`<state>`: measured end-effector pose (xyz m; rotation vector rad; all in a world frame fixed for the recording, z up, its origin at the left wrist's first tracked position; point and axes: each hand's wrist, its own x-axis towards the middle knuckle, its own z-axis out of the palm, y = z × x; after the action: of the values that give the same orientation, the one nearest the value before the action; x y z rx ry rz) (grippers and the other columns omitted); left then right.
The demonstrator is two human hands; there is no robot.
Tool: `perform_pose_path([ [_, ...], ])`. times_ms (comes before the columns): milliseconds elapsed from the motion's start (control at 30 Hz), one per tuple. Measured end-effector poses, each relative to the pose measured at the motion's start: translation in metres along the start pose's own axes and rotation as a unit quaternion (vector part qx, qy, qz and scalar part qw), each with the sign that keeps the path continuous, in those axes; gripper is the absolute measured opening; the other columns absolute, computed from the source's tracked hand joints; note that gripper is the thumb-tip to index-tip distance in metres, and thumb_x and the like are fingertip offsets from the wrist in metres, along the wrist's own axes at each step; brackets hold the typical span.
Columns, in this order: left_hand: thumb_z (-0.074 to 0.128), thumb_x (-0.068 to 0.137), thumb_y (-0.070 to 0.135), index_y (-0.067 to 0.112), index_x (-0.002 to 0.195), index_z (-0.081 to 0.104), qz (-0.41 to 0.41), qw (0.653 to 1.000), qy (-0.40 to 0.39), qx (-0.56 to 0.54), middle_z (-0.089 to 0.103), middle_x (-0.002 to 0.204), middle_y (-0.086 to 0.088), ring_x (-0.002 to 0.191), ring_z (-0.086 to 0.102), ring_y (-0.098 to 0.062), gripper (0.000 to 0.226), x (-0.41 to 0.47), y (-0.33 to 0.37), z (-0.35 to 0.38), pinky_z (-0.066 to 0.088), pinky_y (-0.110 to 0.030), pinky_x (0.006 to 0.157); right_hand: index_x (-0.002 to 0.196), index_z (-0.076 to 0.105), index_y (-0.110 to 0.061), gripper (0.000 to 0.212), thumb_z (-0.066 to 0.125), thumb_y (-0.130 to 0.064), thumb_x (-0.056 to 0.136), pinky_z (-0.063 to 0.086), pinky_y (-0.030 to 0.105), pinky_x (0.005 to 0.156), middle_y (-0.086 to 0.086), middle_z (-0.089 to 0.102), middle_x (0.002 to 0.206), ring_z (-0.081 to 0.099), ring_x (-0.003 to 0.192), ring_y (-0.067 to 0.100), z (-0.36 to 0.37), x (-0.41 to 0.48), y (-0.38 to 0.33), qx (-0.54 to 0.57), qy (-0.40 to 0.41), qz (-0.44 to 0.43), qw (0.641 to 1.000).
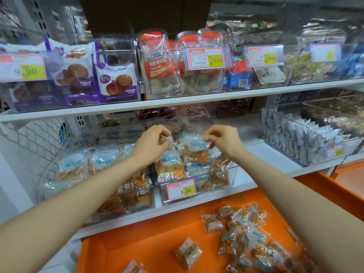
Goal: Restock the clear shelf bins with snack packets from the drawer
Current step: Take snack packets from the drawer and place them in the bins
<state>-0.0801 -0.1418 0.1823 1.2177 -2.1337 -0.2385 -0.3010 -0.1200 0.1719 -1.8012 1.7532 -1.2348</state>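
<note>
Orange drawer (137, 243) stands open at the bottom of the view, with loose snack packets (242, 243) scattered mostly on its right side. They are clear bags of golden crisps printed with white letters reading "CRI" and an orange swirl.

Above the drawer, on the lower white shelf (275, 154), both bare arms reach to a clear bin (233, 172) holding the same packets. The left hand (152, 143) and right hand (222, 138) are held a little apart, each with fingertips pinched on the top edge of a snack packet (197, 148) with a pale blue label, held over the bin. I cannot tell whether they share one packet or hold two.

A red-bordered price tag (181, 189) on the bin front reads "8.80". A second bin (98, 174) just to its left is full of the same crisps.

To the right sits a bin of white packets (299, 140).

On the upper shelf, purple biscuit packs (116, 81) sit beside a tag ending ".90" (22, 68). Bottle-shaped pouches with orange tops (157, 64) stand behind a tag reading "16.80" (205, 58), and further right another reads "29.80" (264, 57).
</note>
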Motion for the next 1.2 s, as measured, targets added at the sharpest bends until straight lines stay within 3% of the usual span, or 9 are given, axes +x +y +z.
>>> perform_pose_path([
  [133,0.062,0.088,0.023,0.016,0.116,0.055,0.055,0.996,-0.028,0.064,0.054,0.118,0.002,0.107,0.049,-0.014,0.03,0.003,0.006,0.01,0.042,-0.03,0.09,0.13,0.052,-0.018,0.055,0.073,-0.014,0.08,0.045,0.036,0.095,0.006,0.06,0.121,0.057,0.106,0.023,0.004,0.002,-0.002,-0.196,-0.049,-0.064,0.977],
  [267,0.064,0.085,0.036,0.02,0.124,0.047,0.136,0.979,-0.058,0.138,0.045,0.129,0.002,0.119,0.035,-0.014,0.045,0.009,0.021,0.027,0.026,-0.026,0.092,0.117,0.061,-0.02,0.037,0.069,-0.034,0.083,0.045,0.038,0.089,0.005,0.065,0.112,0.055,0.109,0.029,-0.037,-0.001,-0.003,-0.287,0.05,-0.028,0.956],
  [400,0.057,0.085,0.049,0.024,0.125,0.044,0.125,0.958,-0.119,0.228,0.045,0.13,0.001,0.12,0.038,-0.019,0.049,0.025,0.029,0.048,0.025,-0.037,0.098,0.104,0.066,-0.023,0.043,0.059,-0.059,0.082,0.039,0.028,0.069,0.004,0.066,0.101,0.061,0.1,0.025,-0.044,-0.022,0.004,-0.384,-0.023,0.07,0.921],
  [500,0.058,0.083,0.054,0.026,0.129,0.04,0.074,0.949,-0.178,0.248,0.047,0.133,-0.001,0.121,0.042,-0.022,0.057,0.033,0.027,0.057,0.024,-0.043,0.101,0.101,0.063,-0.019,0.045,0.065,-0.058,0.078,0.037,0.027,0.062,0.006,0.065,0.089,0.06,0.085,0.024,-0.041,-0.031,0.018,-0.349,-0.05,0.116,0.929],
  [633,0.068,0.079,0.046,0.025,0.125,0.041,0.067,0.955,-0.188,0.219,0.049,0.133,0.001,0.122,0.044,-0.021,0.057,0.04,0.028,0.056,0.025,-0.042,0.1,0.097,0.065,-0.013,0.024,0.075,-0.023,0.077,0.034,0.023,0.049,0.001,0.06,0.069,0.05,0.057,0.012,-0.037,-0.029,0.029,-0.234,-0.002,0.114,0.965],
  [867,0.071,0.074,0.048,0.027,0.129,0.039,0.079,0.942,-0.239,0.221,0.044,0.134,0.002,0.122,0.036,-0.02,0.067,0.037,0.024,0.049,0.023,-0.044,0.103,0.101,0.06,-0.018,0.031,0.073,-0.001,0.078,0.052,0.035,0.07,0.007,0.06,0.083,0.057,0.077,0.022,-0.057,-0.02,0.028,0.058,0.152,0.085,0.983],
  [967,0.065,0.08,0.049,0.027,0.13,0.043,0.084,0.957,-0.197,0.198,0.041,0.135,0.0,0.125,0.032,-0.019,0.058,0.032,0.023,0.041,0.022,-0.039,0.103,0.096,0.062,-0.012,0.025,0.064,0.007,0.081,0.055,0.023,0.062,0.016,0.065,0.099,0.062,0.081,0.023,-0.05,-0.02,0.021,0.17,0.114,0.086,0.975],
  [1100,0.059,0.087,0.043,0.024,0.126,0.049,0.05,0.977,-0.093,0.183,0.047,0.133,-0.001,0.125,0.039,-0.021,0.045,0.03,0.014,0.004,0.028,-0.036,0.1,0.093,0.063,-0.012,0.031,0.059,0.016,0.081,0.051,0.015,0.056,0.012,0.064,0.099,0.059,0.074,0.017,-0.019,-0.02,0.015,0.153,-0.005,0.054,0.987],
  [1200,0.062,0.082,0.051,0.026,0.132,0.042,-0.019,0.952,-0.148,0.268,0.046,0.135,-0.007,0.125,0.041,-0.028,0.059,0.028,-0.002,-0.019,0.031,-0.039,0.101,0.102,0.065,-0.008,0.032,0.062,0.015,0.08,0.051,0.013,0.06,0.008,0.065,0.094,0.061,0.07,0.014,0.002,-0.019,0.016,0.11,-0.109,0.054,0.987],
])
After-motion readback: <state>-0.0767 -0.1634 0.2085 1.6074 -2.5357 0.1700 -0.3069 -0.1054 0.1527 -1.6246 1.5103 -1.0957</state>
